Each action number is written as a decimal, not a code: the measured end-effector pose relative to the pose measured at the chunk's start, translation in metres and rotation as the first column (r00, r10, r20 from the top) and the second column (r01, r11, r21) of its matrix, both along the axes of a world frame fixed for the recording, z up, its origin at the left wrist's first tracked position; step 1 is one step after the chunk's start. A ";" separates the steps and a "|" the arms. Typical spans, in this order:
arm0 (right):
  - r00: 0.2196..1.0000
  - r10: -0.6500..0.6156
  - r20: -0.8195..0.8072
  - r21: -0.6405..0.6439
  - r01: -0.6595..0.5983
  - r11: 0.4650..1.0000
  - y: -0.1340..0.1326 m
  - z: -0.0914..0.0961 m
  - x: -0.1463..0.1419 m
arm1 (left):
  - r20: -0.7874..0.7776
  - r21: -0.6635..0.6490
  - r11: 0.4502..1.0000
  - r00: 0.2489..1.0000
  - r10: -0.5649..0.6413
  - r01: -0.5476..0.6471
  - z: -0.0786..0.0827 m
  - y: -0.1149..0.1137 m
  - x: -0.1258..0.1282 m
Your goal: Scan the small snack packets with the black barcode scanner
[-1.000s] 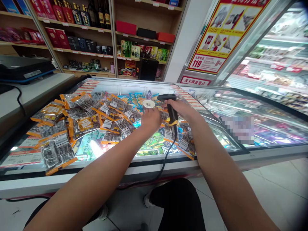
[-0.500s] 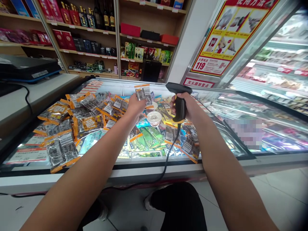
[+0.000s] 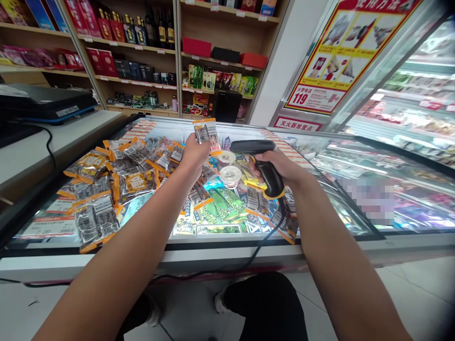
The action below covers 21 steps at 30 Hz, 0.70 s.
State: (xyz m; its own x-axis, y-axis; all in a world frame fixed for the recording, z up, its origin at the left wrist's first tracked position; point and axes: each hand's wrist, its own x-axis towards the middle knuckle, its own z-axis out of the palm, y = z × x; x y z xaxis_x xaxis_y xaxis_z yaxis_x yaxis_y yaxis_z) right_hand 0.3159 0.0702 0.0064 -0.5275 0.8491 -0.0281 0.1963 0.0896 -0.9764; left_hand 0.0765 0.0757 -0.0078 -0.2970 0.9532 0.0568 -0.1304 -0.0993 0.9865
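Between the fingers of my left hand is a small orange-edged snack packet, held up with its printed label showing. My right hand grips a black barcode scanner by its handle, its head level and turned toward the packet. A cable hangs from the handle. To the left, a heap of similar snack packets lies on the freezer's glass top. A few more packets lie below the scanner. White-lidded tubs and green pea bags show beneath the glass.
The chest freezer spans the front, its frame close to my knees. At left a black scale stands on a counter. Shelves of bottles and boxes rise behind; a refrigerated display is at right.
The scanner has tilted, its head lowering and swinging left toward the packet. My left hand has raised the packet slightly and turned it. The view has shifted a little.
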 end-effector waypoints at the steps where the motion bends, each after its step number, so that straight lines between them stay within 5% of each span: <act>1: 1.000 0.000 0.000 0.001 0.000 1.000 -0.001 0.001 0.000 | 0.000 -0.001 1.000 1.000 0.001 -0.001 0.000 0.000 0.000; 9: 0.999 0.024 0.032 -0.008 -0.024 1.000 -0.005 0.005 -0.001 | -0.093 -0.016 1.000 0.996 0.008 -0.010 0.003 -0.002 -0.003; 12: 0.998 -0.051 -0.032 -0.004 0.051 0.999 0.000 0.003 -0.001 | -0.360 -0.040 0.999 0.933 0.017 -0.033 0.006 -0.004 -0.009; 14: 0.984 -0.156 -0.080 0.012 0.158 0.987 0.007 -0.003 0.002 | -0.647 -0.033 0.998 0.762 0.019 -0.053 0.009 -0.007 -0.014; 16: 0.961 -0.271 -0.044 0.061 0.274 0.960 0.018 -0.011 0.007 | -0.871 -0.048 0.996 0.491 -0.007 -0.070 0.010 -0.013 -0.017; 18: 0.913 -0.398 0.092 0.156 0.382 0.911 0.030 -0.021 0.013 | -0.966 -0.113 0.988 0.245 -0.084 -0.105 0.010 -0.018 -0.018; 21: 0.808 -0.524 0.270 0.274 0.457 0.846 0.046 -0.035 0.019 | -0.996 -0.086 0.985 0.023 -0.083 -0.149 0.005 -0.025 -0.015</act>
